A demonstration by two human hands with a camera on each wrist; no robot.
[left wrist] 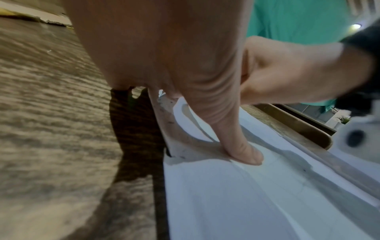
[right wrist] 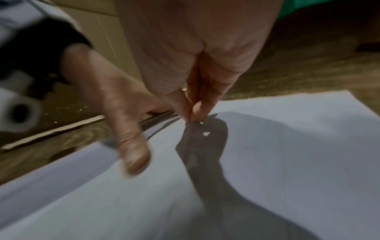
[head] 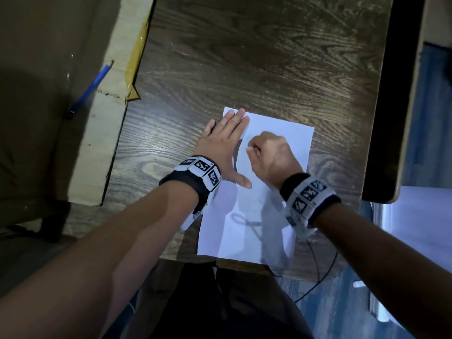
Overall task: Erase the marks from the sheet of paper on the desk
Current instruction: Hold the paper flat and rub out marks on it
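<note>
The sheet of paper (head: 276,133) was laid on the dark wooden worktop (head: 244,57), its near edge close to the worktop's front edge. The left hand (head: 223,143) was pressed flat, fingers straight, over the sheet's left edge. The right hand (head: 271,155) was curled over the sheet's upper middle, a small white eraser (head: 250,150) pinched at its fingertips. Bare wood was left beyond the far edge. A cardboard box (head: 105,118) bounded the left side.
</note>
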